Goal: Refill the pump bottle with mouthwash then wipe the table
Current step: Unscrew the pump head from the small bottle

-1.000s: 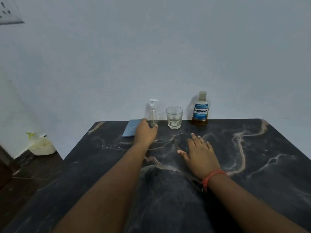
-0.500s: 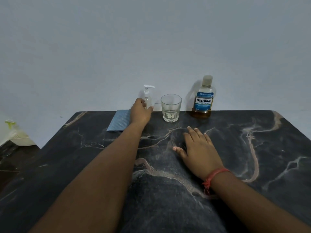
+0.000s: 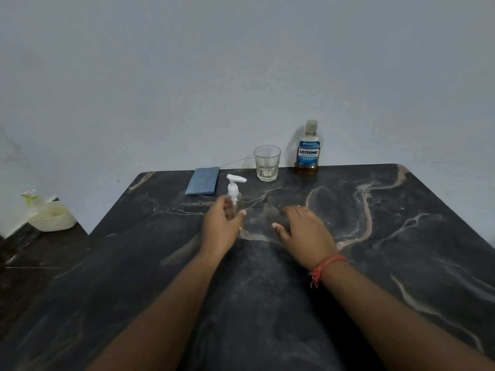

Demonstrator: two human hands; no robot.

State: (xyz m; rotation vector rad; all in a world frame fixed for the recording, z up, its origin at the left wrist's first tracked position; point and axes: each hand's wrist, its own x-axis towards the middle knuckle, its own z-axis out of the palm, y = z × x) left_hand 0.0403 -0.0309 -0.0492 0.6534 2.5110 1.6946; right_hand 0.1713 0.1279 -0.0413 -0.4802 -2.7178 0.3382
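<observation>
My left hand [image 3: 221, 228] is wrapped around a small clear pump bottle [image 3: 234, 195] with a white pump head, held upright near the middle of the dark marble table [image 3: 401, 263]. My right hand [image 3: 305, 234] lies flat on the table just to the right of it, fingers apart, holding nothing. A mouthwash bottle [image 3: 308, 149] with a blue label and a little amber liquid stands capped at the table's far edge. A folded blue cloth [image 3: 203, 180] lies at the far edge, left of the pump bottle.
A clear drinking glass [image 3: 267, 163] stands between the cloth and the mouthwash bottle. A pale wall rises right behind the table. Lower left, a cream plastic basket [image 3: 52, 216] sits on a dark wooden surface.
My left hand has closed on the pump bottle and drawn it from the far edge toward me, to the table's middle. My right hand has stayed flat.
</observation>
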